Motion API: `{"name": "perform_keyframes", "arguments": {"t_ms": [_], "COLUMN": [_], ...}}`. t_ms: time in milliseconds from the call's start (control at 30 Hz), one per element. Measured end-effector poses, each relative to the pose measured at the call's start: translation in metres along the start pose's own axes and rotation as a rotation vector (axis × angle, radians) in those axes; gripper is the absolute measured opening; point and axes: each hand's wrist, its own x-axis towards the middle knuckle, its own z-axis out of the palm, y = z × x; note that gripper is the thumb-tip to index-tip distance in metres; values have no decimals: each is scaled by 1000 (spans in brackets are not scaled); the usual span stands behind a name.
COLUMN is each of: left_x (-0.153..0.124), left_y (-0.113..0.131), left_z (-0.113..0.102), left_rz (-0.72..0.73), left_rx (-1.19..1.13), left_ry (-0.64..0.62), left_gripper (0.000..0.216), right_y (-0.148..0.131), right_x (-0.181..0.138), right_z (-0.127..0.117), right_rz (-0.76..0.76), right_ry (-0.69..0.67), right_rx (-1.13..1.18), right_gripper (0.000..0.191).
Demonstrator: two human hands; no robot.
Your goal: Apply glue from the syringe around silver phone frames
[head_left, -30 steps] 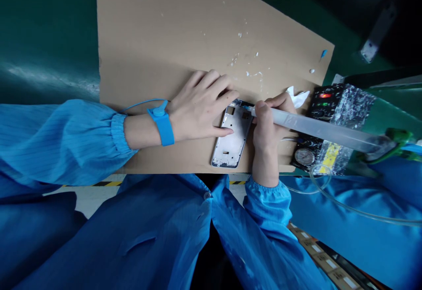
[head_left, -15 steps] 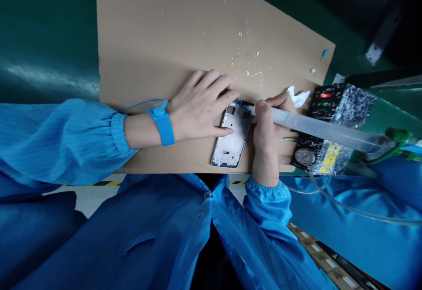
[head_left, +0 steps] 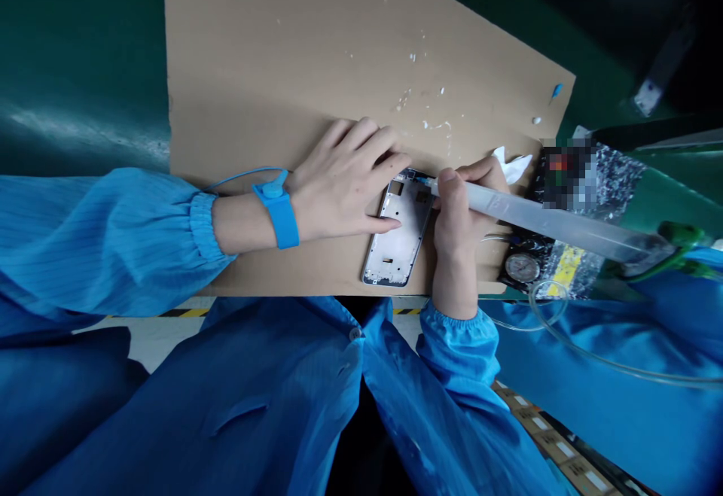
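Observation:
A silver-grey phone frame [head_left: 398,244] lies slightly tilted on the cardboard, near the edge closest to my body. Over its left side rests my left hand [head_left: 353,180], thumb on the flat face and forefinger at the upper left corner, steadying it. The other fingers lie bent on the cardboard. A blue band [head_left: 282,217] with a thin cord wraps that wrist. My right hand [head_left: 460,199] is closed around the front of a long translucent dispensing syringe [head_left: 542,217]. Its small blue tip is at the frame's upper right edge; the exact contact point is too small to tell.
A black control box [head_left: 610,180] with a pressure gauge [head_left: 523,267] stands at the right, clear tubing [head_left: 593,360] beside it. White crumpled tissue [head_left: 512,166] lies near my right hand. White specks [head_left: 434,126] and a blue bit [head_left: 556,90] dot the cardboard sheet [head_left: 271,67].
Hardly anything differs. The syringe tip seems to have shifted very slightly along the frame's upper edge, while my left hand and the phone frame have stayed in place.

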Motion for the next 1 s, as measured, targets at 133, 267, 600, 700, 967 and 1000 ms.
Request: {"name": "perform_keyframes", "arguments": {"t_ms": [133, 267, 600, 700, 967, 1000], "left_x": [-1, -1, -1, -1, 0, 0], "left_y": [0, 0, -4, -4, -4, -4], "left_z": [0, 0, 5, 6, 6, 6], "left_rz": [-3, 10, 16, 8, 1, 1], "left_rx": [-4, 0, -40, -40, -39, -39], "left_ry": [-2, 11, 11, 1, 10, 12], "left_gripper": [66, 69, 68, 69, 69, 69], "right_y": [-2, -2, -3, -5, -5, -3], "right_x": [2, 2, 2, 3, 0, -1], "right_z": [0, -1, -2, -2, -3, -4], "right_rz": [-25, -32, 34, 35, 13, 15], "right_ry": [11, 3, -22, -23, -38, -48], "right_rx": [-1, -15, -136, -126, -155, -159], "right_gripper": [54, 56, 64, 65, 63, 62]}}
